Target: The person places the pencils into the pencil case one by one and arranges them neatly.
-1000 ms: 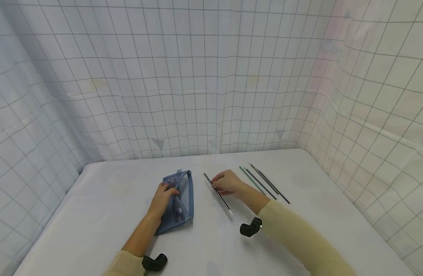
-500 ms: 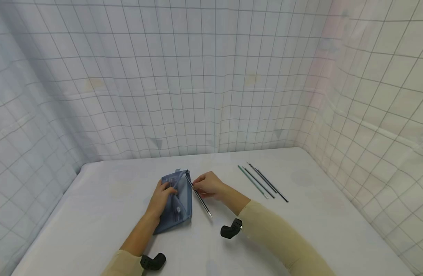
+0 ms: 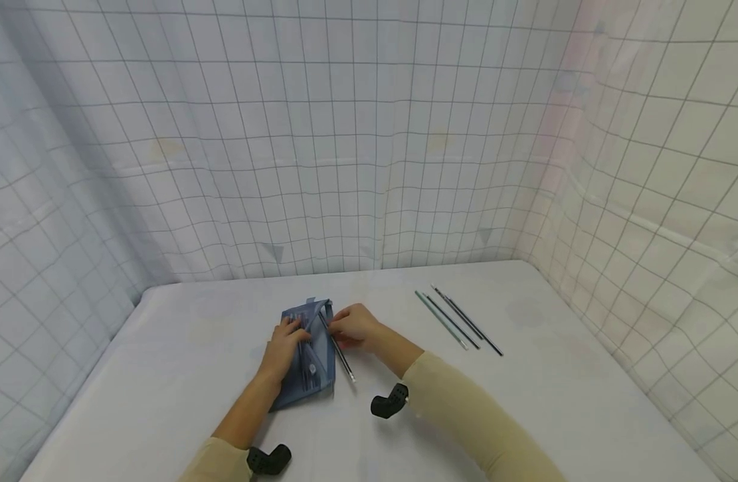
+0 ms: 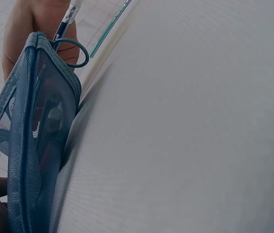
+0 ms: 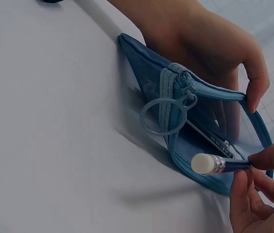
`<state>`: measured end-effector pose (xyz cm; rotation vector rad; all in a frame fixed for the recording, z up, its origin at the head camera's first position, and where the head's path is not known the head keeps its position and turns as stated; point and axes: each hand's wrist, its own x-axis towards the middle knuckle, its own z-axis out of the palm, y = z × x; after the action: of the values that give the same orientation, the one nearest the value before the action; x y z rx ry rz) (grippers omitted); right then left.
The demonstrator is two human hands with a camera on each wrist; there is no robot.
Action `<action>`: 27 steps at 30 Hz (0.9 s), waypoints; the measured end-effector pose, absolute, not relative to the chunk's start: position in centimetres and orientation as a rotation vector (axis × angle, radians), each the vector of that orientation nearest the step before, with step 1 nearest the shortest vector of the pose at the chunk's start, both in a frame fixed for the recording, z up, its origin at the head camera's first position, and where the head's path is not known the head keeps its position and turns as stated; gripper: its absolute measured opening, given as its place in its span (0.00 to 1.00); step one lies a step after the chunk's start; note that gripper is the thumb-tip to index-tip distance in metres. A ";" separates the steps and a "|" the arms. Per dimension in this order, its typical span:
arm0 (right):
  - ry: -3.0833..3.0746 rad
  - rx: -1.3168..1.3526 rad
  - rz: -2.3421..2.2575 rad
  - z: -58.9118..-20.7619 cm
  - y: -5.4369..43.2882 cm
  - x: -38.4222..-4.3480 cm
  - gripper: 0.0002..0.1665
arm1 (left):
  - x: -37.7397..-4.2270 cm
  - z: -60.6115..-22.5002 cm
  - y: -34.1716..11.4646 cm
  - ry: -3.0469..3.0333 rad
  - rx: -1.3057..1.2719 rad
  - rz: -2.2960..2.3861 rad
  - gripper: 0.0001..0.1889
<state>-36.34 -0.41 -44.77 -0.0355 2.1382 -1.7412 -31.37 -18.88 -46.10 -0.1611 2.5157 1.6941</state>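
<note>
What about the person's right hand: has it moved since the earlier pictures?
Yes: in the head view, the right hand has moved left, away from the unmoved loose pencils and up to the blue pouch.

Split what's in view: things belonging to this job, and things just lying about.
In the job:
pouch, held by the left hand
pencil, pinched by the right hand

Lying about:
loose pencils, untouched on the table; possibly meant for later
</note>
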 end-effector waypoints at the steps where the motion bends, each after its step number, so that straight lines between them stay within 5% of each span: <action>1: 2.133 -0.037 -1.748 -44.8 -0.5 -36.4 0.09 | -31.4 -46.1 -18.9 2.519 -0.154 1.694 0.38; 21: 2.216 0.296 -1.919 -44.8 -4.5 -35.3 0.05 | -31.3 -46.0 -18.8 2.538 -0.124 1.690 0.37; 27: 2.101 0.205 -1.972 -44.9 -4.9 -35.0 0.09 | -31.3 -45.8 -18.9 2.492 -0.149 1.718 0.37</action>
<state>-35.03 -4.87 -44.94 0.2046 2.1011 -1.9716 -31.27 -18.87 -45.81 -0.1493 2.4922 1.7181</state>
